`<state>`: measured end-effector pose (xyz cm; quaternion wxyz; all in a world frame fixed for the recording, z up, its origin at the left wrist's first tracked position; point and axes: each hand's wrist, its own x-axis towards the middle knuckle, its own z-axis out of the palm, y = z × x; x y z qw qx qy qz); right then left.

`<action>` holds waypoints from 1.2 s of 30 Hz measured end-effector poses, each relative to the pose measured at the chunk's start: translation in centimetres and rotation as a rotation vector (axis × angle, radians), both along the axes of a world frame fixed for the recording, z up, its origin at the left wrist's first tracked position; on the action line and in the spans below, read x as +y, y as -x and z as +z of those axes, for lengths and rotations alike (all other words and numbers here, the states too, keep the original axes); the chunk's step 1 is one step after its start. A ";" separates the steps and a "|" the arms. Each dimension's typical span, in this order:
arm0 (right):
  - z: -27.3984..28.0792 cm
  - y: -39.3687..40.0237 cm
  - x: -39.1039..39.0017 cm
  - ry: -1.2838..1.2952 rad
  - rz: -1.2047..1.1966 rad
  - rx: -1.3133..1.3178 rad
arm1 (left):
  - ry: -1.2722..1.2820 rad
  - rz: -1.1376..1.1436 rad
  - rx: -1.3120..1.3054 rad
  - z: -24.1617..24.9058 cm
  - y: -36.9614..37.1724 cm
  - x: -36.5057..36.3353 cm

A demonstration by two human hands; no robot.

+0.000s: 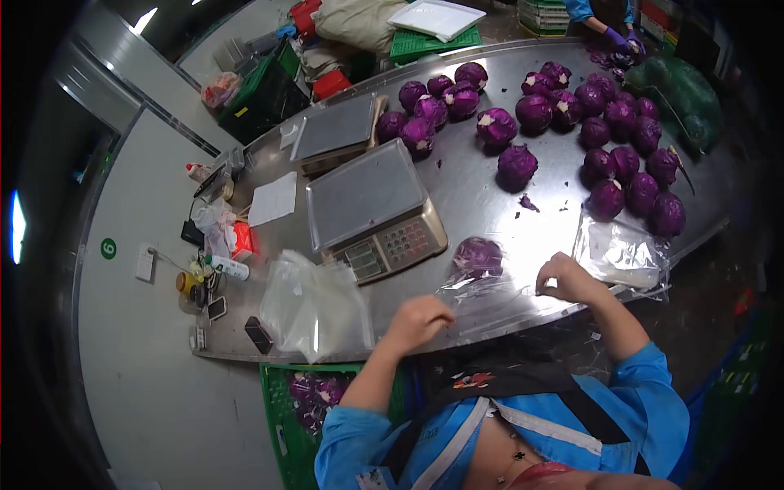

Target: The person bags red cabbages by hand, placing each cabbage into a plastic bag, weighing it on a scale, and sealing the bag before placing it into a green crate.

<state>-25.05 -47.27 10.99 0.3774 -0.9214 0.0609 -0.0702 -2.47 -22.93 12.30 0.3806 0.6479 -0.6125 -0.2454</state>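
Note:
A purple cabbage (478, 258) sits at the near side of the steel table, with clear plastic film around it and wrinkles of film in front. To its lower left is my left hand (420, 323), its fingers curled together close to the film's edge. On the other side my right hand (565, 279) is raised, thumb and forefinger bent into a pinch. Whatever thin film either hand grips is too transparent to make out. Right of my right hand lies a stack of clear plastic bags (622, 253).
Weighing scales (367, 200) and a pile of plastic bags (306, 306) stand on the left. Several purple cabbages (518, 167) cover the far and right parts of the table (465, 200). A green crate (282, 437) is below. A co-worker's gloved hands (625, 41) show far right.

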 end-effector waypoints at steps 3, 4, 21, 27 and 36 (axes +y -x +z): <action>-2.0 3.5 5.8 -0.079 -0.063 0.160 | -0.247 0.134 0.855 -3.9 3.5 6.1; -3.6 4.5 7.5 0.023 -0.009 0.146 | -0.200 0.253 0.843 -6.4 4.9 6.8; -6.2 15.0 21.5 0.440 -0.111 0.029 | -0.650 0.099 0.816 -14.5 12.1 6.3; -0.4 14.7 20.3 0.284 -0.220 0.349 | -0.535 0.124 0.810 -9.2 15.3 10.9; -0.8 5.8 23.6 0.278 -0.157 -0.198 | -0.402 0.203 1.236 -6.9 15.8 10.2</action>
